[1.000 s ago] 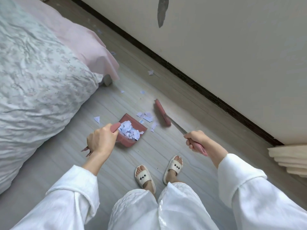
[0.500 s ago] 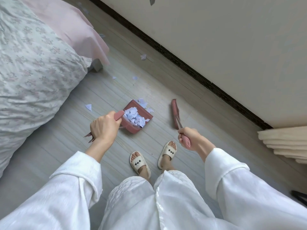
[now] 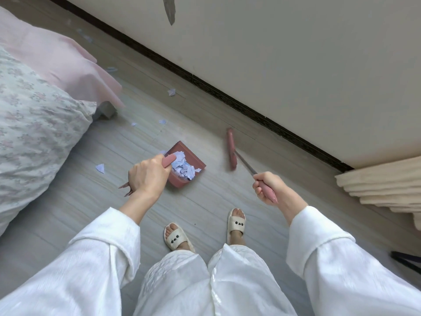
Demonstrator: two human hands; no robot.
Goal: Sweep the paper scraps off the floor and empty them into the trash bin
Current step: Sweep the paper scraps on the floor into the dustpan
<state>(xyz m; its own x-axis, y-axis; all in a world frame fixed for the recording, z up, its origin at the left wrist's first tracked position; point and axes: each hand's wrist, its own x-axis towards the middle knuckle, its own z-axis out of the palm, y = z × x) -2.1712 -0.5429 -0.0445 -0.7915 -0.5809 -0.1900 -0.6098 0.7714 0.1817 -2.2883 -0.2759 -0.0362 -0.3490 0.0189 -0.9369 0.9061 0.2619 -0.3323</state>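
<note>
A: Two tools, as we read them: the left hand (image 3: 147, 176) grips the dustpan (image 3: 185, 165) by its handle, the right hand (image 3: 267, 187) grips the broom (image 3: 232, 150) by its pink grip. How will the paper scraps (image 3: 183, 166) handle?

B: We judge them feather-light, limp and quick to scatter; we would carry the pan level, low and slowly. They appear as pale, torn, lined pieces heaped in the pan, with stray ones (image 3: 100, 168) on the floor (image 3: 205, 201) toward the bed (image 3: 34, 115).
</note>
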